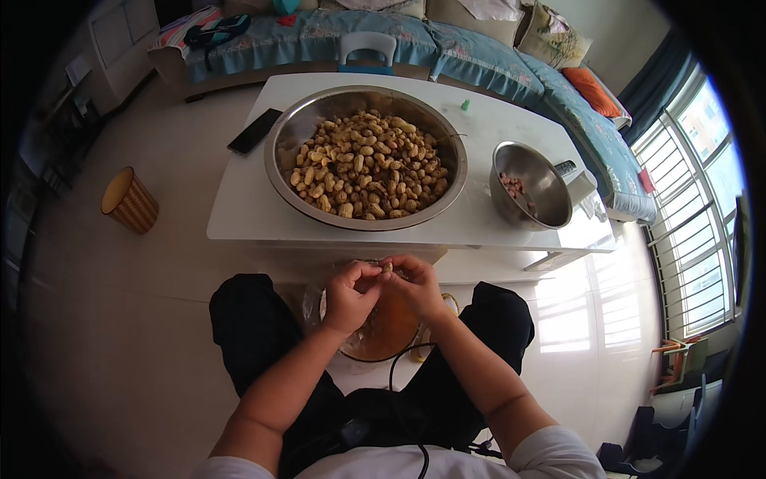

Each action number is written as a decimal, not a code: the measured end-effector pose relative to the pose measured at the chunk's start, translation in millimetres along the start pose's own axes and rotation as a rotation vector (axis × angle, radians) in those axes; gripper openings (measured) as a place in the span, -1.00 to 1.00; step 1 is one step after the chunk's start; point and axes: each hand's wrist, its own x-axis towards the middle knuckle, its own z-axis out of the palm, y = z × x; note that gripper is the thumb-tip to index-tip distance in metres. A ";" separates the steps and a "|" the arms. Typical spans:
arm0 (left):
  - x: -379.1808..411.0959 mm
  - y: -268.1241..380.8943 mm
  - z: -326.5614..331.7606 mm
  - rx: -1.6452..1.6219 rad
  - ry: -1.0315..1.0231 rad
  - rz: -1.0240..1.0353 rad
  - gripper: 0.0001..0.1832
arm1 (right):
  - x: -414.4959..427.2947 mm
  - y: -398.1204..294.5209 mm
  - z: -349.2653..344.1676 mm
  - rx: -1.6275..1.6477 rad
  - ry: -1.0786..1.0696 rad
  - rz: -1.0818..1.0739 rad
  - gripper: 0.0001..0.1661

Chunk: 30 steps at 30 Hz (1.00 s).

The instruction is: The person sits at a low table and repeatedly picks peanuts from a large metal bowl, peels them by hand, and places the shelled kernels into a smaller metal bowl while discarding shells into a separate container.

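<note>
Between the fingertips of my left hand (352, 297) and my right hand (421, 287) is an unshelled peanut (388, 267); both hands pinch it. They meet above a lined waste bin (392, 329) that stands on the floor between my knees, its inside partly hidden by my hands. Beyond them, on the white table, sits a wide steel basin (365, 224) heaped with peanuts in their shells (365, 161). To its right a smaller steel bowl (547, 191) holds some shelled pink peanut kernels (514, 187).
A black smartphone (254, 132) lies left of the basin on the white table (239, 209). Behind the small bowl are a remote control (565, 167) and a tissue pack (580, 187). A green cap (465, 105) is farther back. A striped wastebasket (130, 202) stands on the floor at left.
</note>
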 end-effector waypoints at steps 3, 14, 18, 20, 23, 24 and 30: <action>0.3 2.7 -0.8 0.057 -0.003 -0.002 -0.58 | 0.8 3.2 9.3 0.124 0.093 -0.057 -0.77; 1.4 -2.9 -3.5 -0.048 -0.216 -0.185 -0.58 | -4.8 5.2 14.3 0.017 -0.226 0.128 -0.73; -0.7 -1.5 3.2 0.255 -0.080 -0.056 -0.66 | -8.8 7.8 14.4 -0.137 -0.235 0.044 -0.74; -1.6 4.5 6.3 0.286 -0.042 -0.006 -0.68 | -9.2 7.5 14.2 -0.140 -0.228 0.045 -0.75; -3.8 -0.7 6.9 0.285 -0.005 0.026 -0.70 | -10.4 7.0 15.7 -0.140 -0.222 0.030 -0.76; -3.3 -0.8 7.2 0.278 -0.001 0.030 -0.70 | -10.6 6.7 16.0 -0.133 -0.220 0.027 -0.76; -3.6 -0.3 4.2 0.257 -0.068 0.014 -0.78 | -10.0 7.9 17.9 -0.086 -0.220 -0.020 -0.76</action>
